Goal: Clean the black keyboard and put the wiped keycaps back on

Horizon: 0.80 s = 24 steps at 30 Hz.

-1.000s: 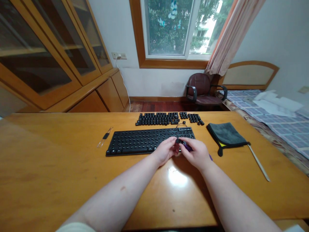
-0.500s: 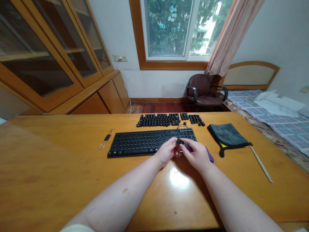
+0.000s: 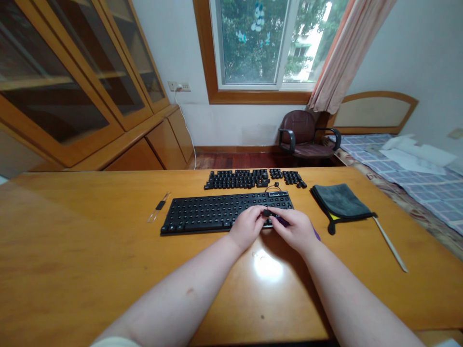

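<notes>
Over the right part of a black keyboard (image 3: 202, 214) with its keycaps off, my two hands meet. My left hand (image 3: 249, 225) pinches a small black keycap (image 3: 266, 212) between thumb and fingers. In my right hand (image 3: 295, 230) lies a slim tool with a purple handle (image 3: 317, 234), whose end sticks out past the palm; its tip is at the keycap, and its kind is hidden by the fingers. Behind the keyboard, several loose black keycaps (image 3: 231, 180) stand in rows.
A keycap puller (image 3: 159, 206) with wire loops lies left of the keyboard. To the right are a folded grey cloth (image 3: 340, 200) and a thin pale stick (image 3: 390, 244). Small wire-like bits (image 3: 263, 258) lie on the wooden desk (image 3: 90, 250) in front of my hands.
My left hand has turned slightly, its fingers closing more over the keycap, which sits a little lower. The purple handle shows less behind my right hand. Everything on the desk stays put.
</notes>
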Motion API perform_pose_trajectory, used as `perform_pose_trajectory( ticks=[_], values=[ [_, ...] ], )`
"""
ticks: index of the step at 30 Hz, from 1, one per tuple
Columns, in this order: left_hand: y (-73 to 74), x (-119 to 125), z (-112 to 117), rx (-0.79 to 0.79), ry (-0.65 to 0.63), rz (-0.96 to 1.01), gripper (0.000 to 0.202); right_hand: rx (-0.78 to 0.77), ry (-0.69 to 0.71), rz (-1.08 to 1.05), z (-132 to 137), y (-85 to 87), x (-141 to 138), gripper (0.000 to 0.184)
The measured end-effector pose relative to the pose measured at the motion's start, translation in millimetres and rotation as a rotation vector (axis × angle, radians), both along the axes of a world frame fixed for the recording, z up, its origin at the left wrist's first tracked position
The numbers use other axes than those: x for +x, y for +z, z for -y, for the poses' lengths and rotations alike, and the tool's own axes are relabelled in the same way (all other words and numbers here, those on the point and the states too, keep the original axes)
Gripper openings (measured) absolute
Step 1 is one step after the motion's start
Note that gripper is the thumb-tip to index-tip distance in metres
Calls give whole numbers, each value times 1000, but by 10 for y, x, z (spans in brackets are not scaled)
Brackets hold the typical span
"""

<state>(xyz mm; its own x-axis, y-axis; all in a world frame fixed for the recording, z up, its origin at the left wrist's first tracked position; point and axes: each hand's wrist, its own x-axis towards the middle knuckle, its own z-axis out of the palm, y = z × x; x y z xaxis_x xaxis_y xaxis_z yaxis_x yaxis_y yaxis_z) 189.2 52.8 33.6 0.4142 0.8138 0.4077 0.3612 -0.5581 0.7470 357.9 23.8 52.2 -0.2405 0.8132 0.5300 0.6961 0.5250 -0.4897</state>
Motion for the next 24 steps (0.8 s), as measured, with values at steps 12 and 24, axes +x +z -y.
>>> perform_pose_trajectory(
  ticks=[12,24],
  values=[
    [-78,6,-45,-14,58,223,18,-74,-126,-545,-90,-139,52,12],
    [-56,29,-13,-17,-43,101,21,-171,-75,-653,5,-46,-78,10]
  ],
)
